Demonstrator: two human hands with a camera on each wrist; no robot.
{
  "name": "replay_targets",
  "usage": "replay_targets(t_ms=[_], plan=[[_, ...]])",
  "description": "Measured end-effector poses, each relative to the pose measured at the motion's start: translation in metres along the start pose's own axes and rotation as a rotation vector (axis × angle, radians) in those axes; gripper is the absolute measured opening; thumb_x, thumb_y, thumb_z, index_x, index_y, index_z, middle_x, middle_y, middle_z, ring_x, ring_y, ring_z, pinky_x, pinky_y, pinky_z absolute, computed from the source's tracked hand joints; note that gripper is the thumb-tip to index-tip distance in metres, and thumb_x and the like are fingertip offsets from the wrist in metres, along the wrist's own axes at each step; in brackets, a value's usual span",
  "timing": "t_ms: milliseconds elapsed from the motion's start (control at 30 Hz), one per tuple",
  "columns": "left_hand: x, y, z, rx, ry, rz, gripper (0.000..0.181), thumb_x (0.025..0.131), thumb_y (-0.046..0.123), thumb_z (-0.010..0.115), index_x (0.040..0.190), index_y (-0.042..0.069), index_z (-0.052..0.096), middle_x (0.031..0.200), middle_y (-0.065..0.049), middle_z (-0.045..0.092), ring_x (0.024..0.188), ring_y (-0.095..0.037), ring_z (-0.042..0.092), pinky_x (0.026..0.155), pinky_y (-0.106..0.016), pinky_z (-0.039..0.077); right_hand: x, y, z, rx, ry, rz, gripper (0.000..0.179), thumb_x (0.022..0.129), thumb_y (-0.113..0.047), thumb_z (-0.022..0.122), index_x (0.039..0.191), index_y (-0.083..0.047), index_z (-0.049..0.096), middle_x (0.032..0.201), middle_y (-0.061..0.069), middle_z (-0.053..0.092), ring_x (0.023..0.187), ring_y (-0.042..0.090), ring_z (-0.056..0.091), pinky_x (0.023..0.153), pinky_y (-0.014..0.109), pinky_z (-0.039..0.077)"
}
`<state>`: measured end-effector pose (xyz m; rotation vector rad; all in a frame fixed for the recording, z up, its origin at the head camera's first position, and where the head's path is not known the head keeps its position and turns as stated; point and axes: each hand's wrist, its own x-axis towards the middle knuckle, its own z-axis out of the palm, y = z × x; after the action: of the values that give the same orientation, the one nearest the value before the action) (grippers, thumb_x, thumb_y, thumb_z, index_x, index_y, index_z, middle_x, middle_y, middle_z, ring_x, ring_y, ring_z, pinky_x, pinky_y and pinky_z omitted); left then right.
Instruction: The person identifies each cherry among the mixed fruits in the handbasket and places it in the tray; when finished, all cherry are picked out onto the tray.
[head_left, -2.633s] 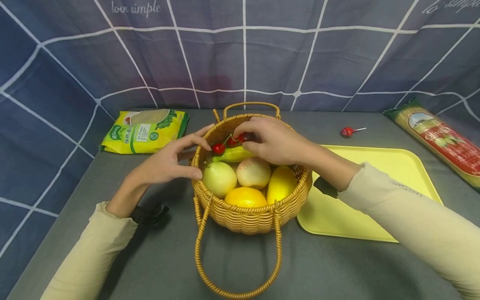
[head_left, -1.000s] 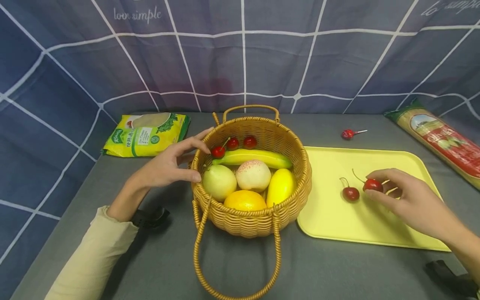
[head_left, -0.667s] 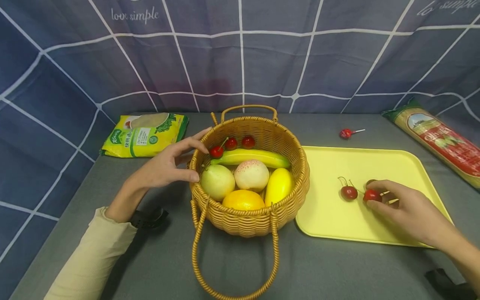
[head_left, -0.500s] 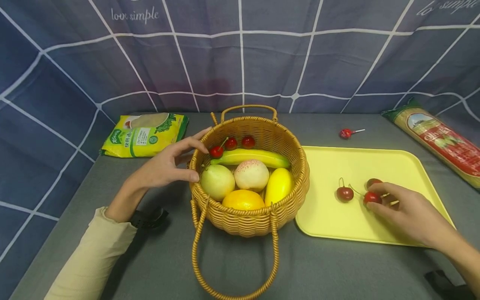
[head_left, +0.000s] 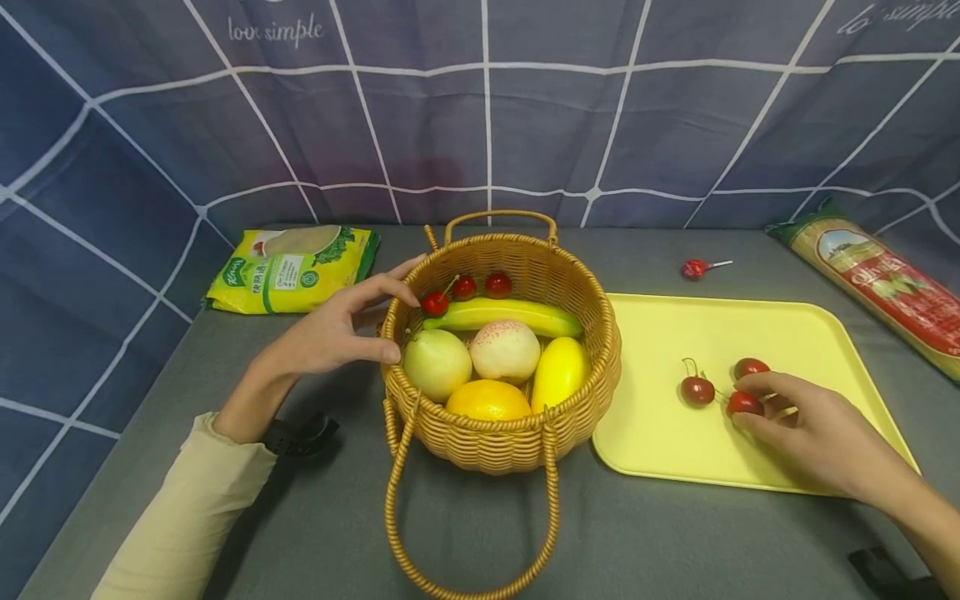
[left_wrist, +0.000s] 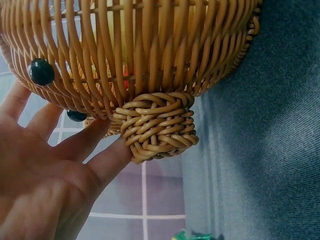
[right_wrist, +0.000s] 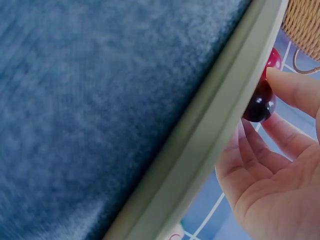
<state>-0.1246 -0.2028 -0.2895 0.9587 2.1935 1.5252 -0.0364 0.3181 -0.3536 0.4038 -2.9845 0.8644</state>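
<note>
A cherry [head_left: 745, 406] is pinched between the thumb and forefinger of the right hand [head_left: 817, 429], presumably because so small and round a thing is best controlled at the fingertips. It is held low at the tray [head_left: 652, 333]; whether the tray is touched by it cannot be told. A second cherry [head_left: 751, 367] lies just beyond the right forefinger and a third cherry [head_left: 697, 391] just left of the fingertips, where rolling away is probably checked by the tray's edge.

The basket [head_left: 487, 450] is set between the two hands. Its side is touched by the left hand [head_left: 330, 329], whose fingers are spread and relaxed rather than clenched, probably so that it can be steadied. Nearest the left thumb, a pear [head_left: 437, 365] is nested; nearest the left fingertips, three cherries [head_left: 435, 304] lie behind a banana [head_left: 502, 317].

The left forearm [head_left: 258, 383] is angled inward from the lower left. The right forearm [head_left: 911, 500] is extended from the lower right, with the remaining fingers loosely bent behind the pinch.
</note>
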Motion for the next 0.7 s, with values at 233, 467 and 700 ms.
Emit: replay_targets(t_ms=[233,467,700], plan=[[-0.001,0.0,0.0,0.008,0.003,0.005,0.044,0.083,0.001,0.072,0.121,-0.004,0.05,0.163,0.0,0.019,0.147,-0.025,0.02,0.109,-0.064,0.024,-0.001,-0.002,-0.003,-0.007,0.045,-0.038,0.029,0.077,0.001,0.08,0.104,-0.004,0.069,0.089,0.004,0.066,0.072,-0.001,0.054,0.062,0.011,0.044],[0.001,0.0,0.0,0.001,-0.005,0.0,0.044,0.084,0.004,0.072,0.121,-0.004,0.049,0.163,0.001,0.019,0.148,-0.025,0.019,0.11,-0.064,0.022,0.0,-0.011,-0.015,0.054,0.111,-0.035,0.03,0.081,-0.004,0.08,0.108,-0.013,0.071,0.101,-0.007,0.069,0.074,-0.002,0.057,0.06,0.012,0.045],[0.001,0.0,0.0,-0.004,-0.007,0.012,0.045,0.084,0.005,0.073,0.121,-0.005,0.049,0.164,0.0,0.018,0.147,-0.026,0.02,0.109,-0.063,0.024,0.007,-0.049,-0.023,0.139,0.163,-0.055,0.027,0.084,-0.002,0.076,0.105,-0.017,0.07,0.089,-0.008,0.067,0.074,0.001,0.058,0.063,0.012,0.044]])
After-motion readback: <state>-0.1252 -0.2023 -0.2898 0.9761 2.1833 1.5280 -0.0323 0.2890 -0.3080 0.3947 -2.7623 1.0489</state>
